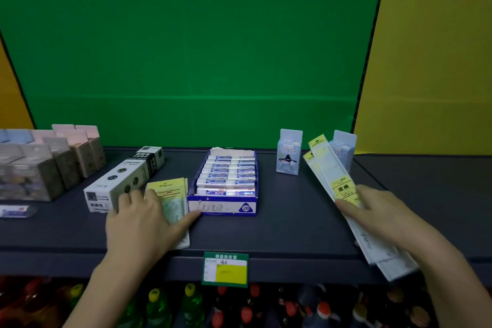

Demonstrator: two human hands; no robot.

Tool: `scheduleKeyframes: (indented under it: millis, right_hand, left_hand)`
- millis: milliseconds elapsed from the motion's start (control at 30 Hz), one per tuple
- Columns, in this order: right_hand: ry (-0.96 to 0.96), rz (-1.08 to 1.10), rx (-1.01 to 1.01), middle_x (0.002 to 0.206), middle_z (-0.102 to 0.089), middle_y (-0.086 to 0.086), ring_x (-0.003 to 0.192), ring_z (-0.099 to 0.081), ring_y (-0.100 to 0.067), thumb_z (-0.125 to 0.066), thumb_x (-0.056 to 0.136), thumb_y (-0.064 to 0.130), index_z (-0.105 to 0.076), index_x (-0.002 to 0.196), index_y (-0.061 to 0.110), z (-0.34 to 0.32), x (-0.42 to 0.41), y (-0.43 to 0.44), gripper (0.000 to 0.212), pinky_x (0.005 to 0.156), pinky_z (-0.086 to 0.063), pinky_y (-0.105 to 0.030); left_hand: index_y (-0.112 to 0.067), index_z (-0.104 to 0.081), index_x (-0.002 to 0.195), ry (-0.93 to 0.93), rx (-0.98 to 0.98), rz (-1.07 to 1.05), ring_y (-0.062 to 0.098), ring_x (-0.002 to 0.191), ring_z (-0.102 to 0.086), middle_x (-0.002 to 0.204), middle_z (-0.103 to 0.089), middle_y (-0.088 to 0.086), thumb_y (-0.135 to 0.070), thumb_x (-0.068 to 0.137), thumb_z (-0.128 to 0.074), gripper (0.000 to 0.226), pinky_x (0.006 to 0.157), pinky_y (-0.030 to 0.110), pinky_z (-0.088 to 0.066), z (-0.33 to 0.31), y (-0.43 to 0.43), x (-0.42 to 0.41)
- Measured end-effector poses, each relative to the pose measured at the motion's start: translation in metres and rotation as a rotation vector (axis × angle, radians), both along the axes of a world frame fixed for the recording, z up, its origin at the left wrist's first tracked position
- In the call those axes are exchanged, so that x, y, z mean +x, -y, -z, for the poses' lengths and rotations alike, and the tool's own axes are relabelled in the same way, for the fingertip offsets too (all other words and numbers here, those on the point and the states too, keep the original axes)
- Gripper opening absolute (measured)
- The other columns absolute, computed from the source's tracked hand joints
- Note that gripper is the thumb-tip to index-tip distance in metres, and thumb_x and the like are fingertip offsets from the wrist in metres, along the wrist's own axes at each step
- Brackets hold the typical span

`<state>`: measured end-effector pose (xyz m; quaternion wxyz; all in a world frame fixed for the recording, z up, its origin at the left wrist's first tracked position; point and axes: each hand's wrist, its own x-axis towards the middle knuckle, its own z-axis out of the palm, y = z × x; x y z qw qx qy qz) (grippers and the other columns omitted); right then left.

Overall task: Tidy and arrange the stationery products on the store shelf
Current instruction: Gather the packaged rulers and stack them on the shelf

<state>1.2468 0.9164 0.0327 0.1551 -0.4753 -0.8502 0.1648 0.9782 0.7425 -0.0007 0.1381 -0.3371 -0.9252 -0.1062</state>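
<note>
My left hand (145, 224) lies flat, fingers spread, on a small stack of yellow-topped packets (170, 192) lying on the dark shelf (279, 226), just left of a blue tray of erasers (226, 184). My right hand (378, 210) grips a fan of long, narrow yellow-headed ruler packets (332, 176), tilted from upper left to lower right and sticking out past the shelf's front edge. A long white-and-black box (122, 178) lies diagonally just left of my left hand.
Stacked grey and pink boxes (45, 162) fill the shelf's left end, with a small flat pack (18, 210) in front. Two pale blue hanging boxes (288, 152) stand behind my right hand. A green price tag (225, 269) hangs on the shelf edge; drink bottles (191, 303) stand below.
</note>
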Motion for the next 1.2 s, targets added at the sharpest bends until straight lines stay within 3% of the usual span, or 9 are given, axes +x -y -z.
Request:
scheduleKeyframes:
  millis: [100,267,533,667,800,900,967,1067,1200]
  right_hand:
    - [-0.063,-0.022,0.012,0.076,-0.056,0.001,0.072,-0.052,-0.016,-0.044,0.092,0.039,-0.043,0.070,0.017,-0.001,-0.002,0.005,0.032,0.058,-0.034,-0.025]
    - [-0.129,-0.057,0.030,0.087,-0.064,-0.001,0.081,-0.058,-0.018,-0.045,0.091,0.042,-0.054,0.086,0.014,0.000,-0.007,0.011,0.029,0.064,-0.041,-0.028]
    - [-0.244,-0.082,-0.009,0.089,-0.066,-0.001,0.083,-0.062,-0.020,-0.048,0.090,0.040,-0.058,0.091,0.012,0.000,-0.014,0.017,0.030,0.076,-0.047,-0.036]
    - [-0.351,-0.116,-0.061,0.085,-0.065,0.001,0.070,-0.067,-0.024,-0.050,0.089,0.039,-0.056,0.087,0.019,-0.001,-0.014,0.021,0.021,0.067,-0.054,-0.036]
    - [-0.495,-0.133,-0.160,0.079,-0.066,-0.005,0.047,-0.066,-0.016,-0.051,0.090,0.035,-0.056,0.091,0.020,-0.002,-0.013,0.026,0.017,0.039,-0.045,-0.017]
    - [-0.558,-0.169,-0.169,0.070,-0.067,-0.010,0.044,-0.063,-0.011,-0.050,0.090,0.033,-0.057,0.093,0.018,-0.001,-0.015,0.027,0.017,0.038,-0.042,-0.013]
    - [-0.594,-0.183,-0.181,0.069,-0.067,-0.012,0.043,-0.061,-0.009,-0.050,0.091,0.032,-0.057,0.095,0.018,-0.001,-0.018,0.028,0.016,0.039,-0.042,-0.012]
    - [-0.632,-0.224,-0.209,0.062,-0.066,-0.005,0.043,-0.061,-0.011,-0.050,0.090,0.033,-0.057,0.094,0.020,0.000,-0.024,0.029,0.016,0.043,-0.046,-0.018]
    - [-0.700,-0.298,-0.285,0.052,-0.063,-0.001,0.044,-0.059,-0.012,-0.051,0.088,0.037,-0.057,0.089,0.024,0.002,-0.041,0.036,0.014,0.048,-0.048,-0.029]
  left_hand:
    - [-0.007,-0.045,0.117,0.073,-0.073,-0.007,0.030,0.121,-0.042,0.125,-0.056,0.013,-0.078,0.070,-0.036,0.086,0.094,0.039,-0.039,-0.002,-0.002,-0.001]
    - [-0.006,-0.038,0.103,0.275,0.024,0.072,0.035,0.114,-0.045,0.118,-0.056,0.020,-0.049,0.073,-0.064,0.058,0.083,0.037,-0.040,-0.014,-0.001,-0.012]
    - [-0.005,-0.028,0.104,0.544,0.124,0.060,0.037,0.113,-0.050,0.124,-0.050,0.022,-0.033,0.061,-0.081,0.074,0.090,0.041,-0.042,-0.031,-0.004,-0.012]
    - [-0.006,-0.028,0.115,0.611,0.251,0.119,0.036,0.114,-0.048,0.127,-0.048,0.020,-0.022,0.054,-0.086,0.086,0.097,0.045,-0.042,-0.030,0.001,-0.017]
    - [-0.013,-0.023,0.130,0.640,0.460,0.163,0.034,0.117,-0.048,0.130,-0.048,0.017,-0.013,0.044,-0.090,0.110,0.101,0.047,-0.039,-0.026,0.011,-0.013]
    - [-0.015,-0.014,0.139,0.715,0.593,0.186,0.022,0.086,-0.057,0.109,-0.058,0.010,-0.003,0.048,-0.085,0.116,0.080,0.036,-0.050,-0.028,0.017,-0.003]
    - [-0.015,-0.016,0.138,0.747,0.672,0.193,0.012,0.071,-0.053,0.092,-0.057,-0.003,-0.001,0.052,-0.083,0.110,0.063,0.026,-0.047,-0.029,0.021,0.000]
    - [-0.016,-0.038,0.127,0.707,0.744,0.141,0.018,0.086,-0.053,0.102,-0.054,-0.005,-0.013,0.050,-0.087,0.091,0.079,0.036,-0.046,-0.025,0.030,-0.004]
    - [-0.010,-0.063,0.090,0.792,0.846,0.174,0.018,0.061,-0.066,0.078,-0.071,0.007,-0.024,0.047,-0.085,0.050,0.054,0.027,-0.049,-0.020,0.050,-0.008]
